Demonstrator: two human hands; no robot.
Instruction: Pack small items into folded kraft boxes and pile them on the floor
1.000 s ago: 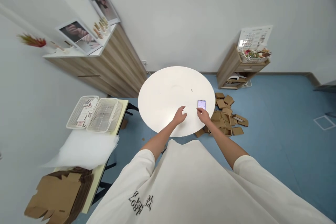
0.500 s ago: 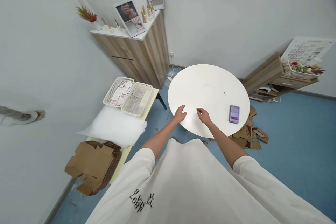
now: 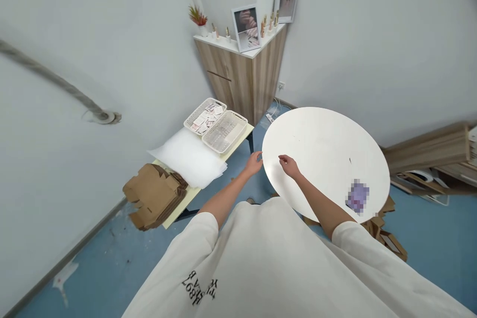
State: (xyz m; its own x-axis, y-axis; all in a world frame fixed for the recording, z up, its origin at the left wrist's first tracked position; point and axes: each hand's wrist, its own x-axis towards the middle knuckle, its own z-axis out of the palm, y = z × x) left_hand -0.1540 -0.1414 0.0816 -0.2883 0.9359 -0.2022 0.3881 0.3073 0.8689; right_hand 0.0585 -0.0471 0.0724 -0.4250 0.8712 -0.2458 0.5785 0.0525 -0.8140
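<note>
The round white tabletop (image 3: 324, 141) stands ahead of you to the right, a pixelated purple item (image 3: 357, 197) near its edge. Your left hand (image 3: 254, 163) is open beside its left rim; your right hand (image 3: 289, 166) curls loosely over it, whether closed you can't tell. Leftward, a pale yellow tabletop (image 3: 182, 203) bears plastic baskets (image 3: 235, 138) and flattened cardboard boxes (image 3: 152, 194).

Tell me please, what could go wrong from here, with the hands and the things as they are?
The left hand appears right beside the rim of the round table and might knock against it. White sheets jut past the edge of the yellow table, so the left arm could drag them. The purplish item, pixelated here, lies near the round table's rim; the right arm might nudge it off.
</note>
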